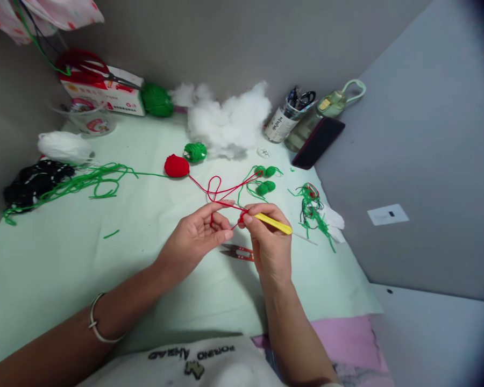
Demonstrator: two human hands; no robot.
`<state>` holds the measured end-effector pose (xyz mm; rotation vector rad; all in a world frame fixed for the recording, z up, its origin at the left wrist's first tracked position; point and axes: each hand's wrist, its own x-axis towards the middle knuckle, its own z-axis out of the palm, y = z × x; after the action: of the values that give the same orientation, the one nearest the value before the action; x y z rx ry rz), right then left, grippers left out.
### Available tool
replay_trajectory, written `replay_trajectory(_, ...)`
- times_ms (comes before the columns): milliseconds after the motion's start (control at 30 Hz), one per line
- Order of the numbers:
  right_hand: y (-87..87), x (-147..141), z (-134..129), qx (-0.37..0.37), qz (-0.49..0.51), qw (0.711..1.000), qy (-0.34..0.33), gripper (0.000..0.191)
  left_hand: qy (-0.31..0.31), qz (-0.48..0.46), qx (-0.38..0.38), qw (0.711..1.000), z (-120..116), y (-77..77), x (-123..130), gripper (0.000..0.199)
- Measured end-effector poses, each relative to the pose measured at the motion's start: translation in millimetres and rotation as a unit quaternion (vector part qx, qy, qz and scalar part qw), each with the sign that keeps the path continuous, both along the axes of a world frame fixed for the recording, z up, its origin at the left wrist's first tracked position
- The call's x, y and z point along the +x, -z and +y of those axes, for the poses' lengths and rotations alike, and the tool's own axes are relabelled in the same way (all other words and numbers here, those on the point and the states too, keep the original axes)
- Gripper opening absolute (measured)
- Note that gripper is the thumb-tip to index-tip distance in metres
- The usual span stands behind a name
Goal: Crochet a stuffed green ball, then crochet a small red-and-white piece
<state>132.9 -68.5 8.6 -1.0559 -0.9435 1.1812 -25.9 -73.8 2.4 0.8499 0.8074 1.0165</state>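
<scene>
The right hand's (269,236) thumb and fingers were clamped on the yellow-handled hook (273,223) and a small red piece (242,217). The left hand's (199,231) thumb and index finger stood apart, with red yarn (213,189) running over the index; whether its thumb pinched the strand could not be told. Under the right hand lay orange-handled snips (242,252). Beyond the hands, the yarn looped across the middle of the pale green surface (161,295) to a red ball (176,166), beside a small green skein (195,152). White stuffing (229,121) sat at the far edge; green and dark scraps (314,212) lay near the right edge.
</scene>
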Motion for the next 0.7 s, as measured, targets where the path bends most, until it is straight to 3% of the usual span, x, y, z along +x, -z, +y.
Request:
replay_trajectory(100,-0.4,1,0,0.005,-0.008,1.0,-0.003,0.012,-0.017,0.011,0.003,1.0,-1,-1.3,1,0.03)
replay_trajectory(300,-2.7,-4,-3,0.03,-0.067,0.997,0.002,0.009,-0.124,0.073,0.016,0.989,-2,-13.8,1,0.036)
replay_trajectory(467,-4.1,-11,-8,0.05,-0.085,0.995,-0.002,0.008,-0.145,0.069,0.062,0.985,-2,-15.3,5,0.038)
replay_trajectory(700,-3.0,-12,-8,0.013,-0.086,0.996,0.01,0.009,-0.121,0.029,0.033,0.992,0,-14.5,6,0.039)
